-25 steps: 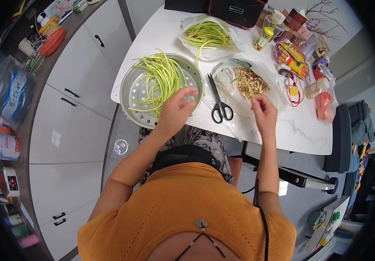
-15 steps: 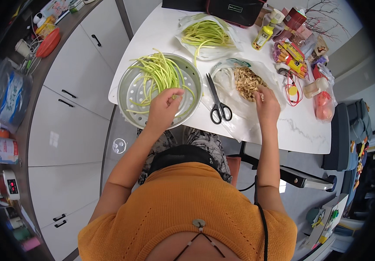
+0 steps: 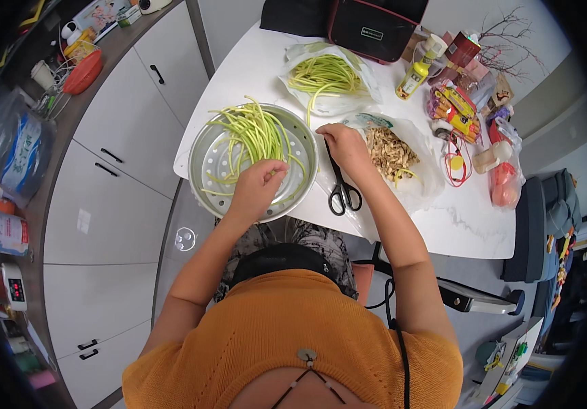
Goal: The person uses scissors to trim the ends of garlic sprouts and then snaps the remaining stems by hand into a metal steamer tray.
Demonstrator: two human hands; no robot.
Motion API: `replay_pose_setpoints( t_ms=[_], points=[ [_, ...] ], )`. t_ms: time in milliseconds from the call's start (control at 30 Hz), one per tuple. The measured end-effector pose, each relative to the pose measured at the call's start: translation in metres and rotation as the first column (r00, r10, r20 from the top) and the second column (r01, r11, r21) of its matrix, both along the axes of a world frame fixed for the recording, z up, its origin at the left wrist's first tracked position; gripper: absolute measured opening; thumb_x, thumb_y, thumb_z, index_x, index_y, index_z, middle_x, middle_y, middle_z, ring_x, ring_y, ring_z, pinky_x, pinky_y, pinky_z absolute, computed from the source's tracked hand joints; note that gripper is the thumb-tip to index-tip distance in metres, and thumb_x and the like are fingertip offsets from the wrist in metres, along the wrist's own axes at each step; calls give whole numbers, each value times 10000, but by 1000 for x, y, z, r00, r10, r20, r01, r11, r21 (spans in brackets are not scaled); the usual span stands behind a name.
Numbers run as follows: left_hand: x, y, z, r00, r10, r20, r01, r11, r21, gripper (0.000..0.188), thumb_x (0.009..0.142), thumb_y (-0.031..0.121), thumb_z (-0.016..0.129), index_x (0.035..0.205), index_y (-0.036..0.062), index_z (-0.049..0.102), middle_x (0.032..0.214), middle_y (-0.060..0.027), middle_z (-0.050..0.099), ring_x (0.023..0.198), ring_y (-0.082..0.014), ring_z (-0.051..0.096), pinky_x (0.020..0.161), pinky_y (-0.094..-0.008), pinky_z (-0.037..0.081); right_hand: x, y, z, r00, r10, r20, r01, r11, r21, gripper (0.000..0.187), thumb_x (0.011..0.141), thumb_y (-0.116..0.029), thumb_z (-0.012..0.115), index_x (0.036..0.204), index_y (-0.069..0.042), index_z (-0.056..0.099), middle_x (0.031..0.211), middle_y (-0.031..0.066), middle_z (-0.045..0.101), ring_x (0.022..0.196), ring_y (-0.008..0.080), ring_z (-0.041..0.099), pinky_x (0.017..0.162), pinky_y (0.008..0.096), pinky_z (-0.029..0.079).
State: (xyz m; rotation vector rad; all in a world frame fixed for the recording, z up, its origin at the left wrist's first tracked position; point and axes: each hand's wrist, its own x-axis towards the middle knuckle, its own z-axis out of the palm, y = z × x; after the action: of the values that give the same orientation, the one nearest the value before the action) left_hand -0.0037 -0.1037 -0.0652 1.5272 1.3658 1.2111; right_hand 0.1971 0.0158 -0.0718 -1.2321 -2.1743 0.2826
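Two bare hands work over our white table [image 3: 252, 61]. Our left hand [image 3: 258, 183] rests inside the round perforated metal steamer tray [image 3: 213, 163], fingertips pinched on one of the long green stalks [image 3: 252, 133] heaped there. Our right hand [image 3: 345, 144] hovers curled just above the black-handled scissors [image 3: 341, 191], beside a clear plastic bag of brownish trimmings [image 3: 390, 151]; whether it grips anything we cannot tell from this angle. Further back, a second plastic sheet carries more green stalks [image 3: 326, 73].
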Motion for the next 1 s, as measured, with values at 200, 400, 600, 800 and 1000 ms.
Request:
replay_pose_setpoints(
  t_ms=[200,400,600,800,1000],
  points=[
    [2,2,9,997,-6,77,10,999,-54,157,830,84,578,953,0,630,731,-47,594,603,-89,489,560,-224,410,-13,36,0,990,22,-136,-90,851,-517,279,816,-20,482,1005,-94,673,781,118,643,644,232,620,616,320,492],
    [4,8,-3,986,-27,167,37,998,-57,156,843,88,571,957,-1,628,678,-21,559,566,-62,459,522,-210,387,-14,48,2,977,-40,-209,-126,683,-719,219,817,-50,546,1000,-28,664,742,51,619,542,117,547,520,256,449],
    [8,9,3,987,-91,132,100,993,-69,162,874,62,537,998,-18,603,752,4,574,611,-43,484,557,-182,399,14,23,38,798,-182,-574,-210,809,-549,209,831,-118,618,1020,-30,617,808,42,651,563,55,478,478,198,372],
    [29,19,20,978,-160,136,167,985,-43,170,875,51,524,1014,-14,598,785,-1,589,640,-45,493,586,-184,407,58,-17,56,559,-240,-794,-425,739,-522,326,857,-79,571,1166,-16,491,886,55,651,487,24,365,416,169,276],
    [55,28,31,922,-218,321,256,963,-83,208,867,130,569,1028,2,600,818,-38,621,621,-82,533,580,-212,441,74,-56,58,564,-304,-768,-414,701,-581,191,888,-111,540,1040,-4,582,755,18,605,458,24,339,395,172,237]
  ],
)
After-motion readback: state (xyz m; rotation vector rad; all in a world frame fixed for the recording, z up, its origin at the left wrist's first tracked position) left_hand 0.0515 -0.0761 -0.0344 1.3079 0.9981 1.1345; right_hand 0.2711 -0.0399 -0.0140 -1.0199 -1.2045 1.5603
